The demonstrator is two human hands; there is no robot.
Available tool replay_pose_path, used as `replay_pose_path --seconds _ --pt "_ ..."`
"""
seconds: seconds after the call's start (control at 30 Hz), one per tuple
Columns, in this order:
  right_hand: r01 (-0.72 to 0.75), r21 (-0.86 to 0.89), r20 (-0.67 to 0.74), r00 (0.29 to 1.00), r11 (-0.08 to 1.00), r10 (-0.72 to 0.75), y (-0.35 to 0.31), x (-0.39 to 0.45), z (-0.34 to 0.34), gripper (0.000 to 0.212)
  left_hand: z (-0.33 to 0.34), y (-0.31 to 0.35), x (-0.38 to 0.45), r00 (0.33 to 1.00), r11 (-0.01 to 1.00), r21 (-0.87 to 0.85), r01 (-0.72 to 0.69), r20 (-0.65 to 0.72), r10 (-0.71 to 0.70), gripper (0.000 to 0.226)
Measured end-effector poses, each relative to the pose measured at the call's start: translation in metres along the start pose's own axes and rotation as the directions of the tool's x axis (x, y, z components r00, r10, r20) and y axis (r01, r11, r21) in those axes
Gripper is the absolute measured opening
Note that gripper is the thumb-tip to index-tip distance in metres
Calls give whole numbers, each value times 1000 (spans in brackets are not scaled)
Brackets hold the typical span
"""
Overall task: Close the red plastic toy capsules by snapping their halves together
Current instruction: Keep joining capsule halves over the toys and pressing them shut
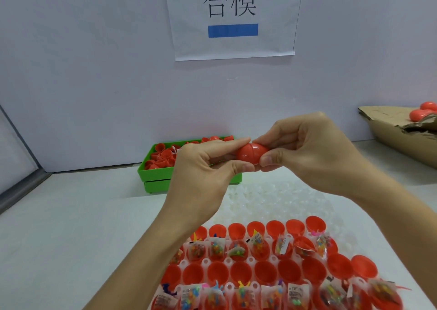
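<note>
**Capsule held in both hands above the tray**

We have one red capsule [252, 152] in mid-air at the centre of the view, its two halves together with the seam line running around the middle. Our left hand [203, 167] pinches its left end, index finger along the top and thumb underneath. Our right hand [305, 148] pinches the right end, thumb on the near side and curled fingers over the top. Both grips are closed on the capsule, thumb tips nearly touching below it. We cannot tell whether the seam is fully seated.

Below the hands sits a white tray [267, 200] with round pockets; its far rows show bare pockets. The near rows hold open red halves [267, 272], some with nothing in them and some carrying small toy packets [260, 244] in clear wrap with colourful bits inside.

Behind the hands, against the wall, a green bin [156, 177] is full of loose red caps [163, 154]. At the far right, a cardboard box [397, 129] holds closed red capsules [423, 112], only partly in view. On the wall hangs a paper sign [233, 18] with two large black characters and a blue bar under them. Everything rests on a pale tabletop [71, 227].
</note>
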State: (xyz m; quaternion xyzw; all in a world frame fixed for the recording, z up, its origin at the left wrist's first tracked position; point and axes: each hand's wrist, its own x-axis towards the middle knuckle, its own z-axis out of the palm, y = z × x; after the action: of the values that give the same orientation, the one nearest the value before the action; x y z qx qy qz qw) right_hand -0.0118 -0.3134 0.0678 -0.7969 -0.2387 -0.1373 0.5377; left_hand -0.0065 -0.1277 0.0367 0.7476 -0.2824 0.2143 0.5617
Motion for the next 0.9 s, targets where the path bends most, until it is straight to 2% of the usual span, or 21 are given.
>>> replay_pose_path --seconds 0.9 --pt "-38 -5 5 999 999 39 -3 -1 10 26 5 -6 -1 991 968 223 -116 -45 129 40"
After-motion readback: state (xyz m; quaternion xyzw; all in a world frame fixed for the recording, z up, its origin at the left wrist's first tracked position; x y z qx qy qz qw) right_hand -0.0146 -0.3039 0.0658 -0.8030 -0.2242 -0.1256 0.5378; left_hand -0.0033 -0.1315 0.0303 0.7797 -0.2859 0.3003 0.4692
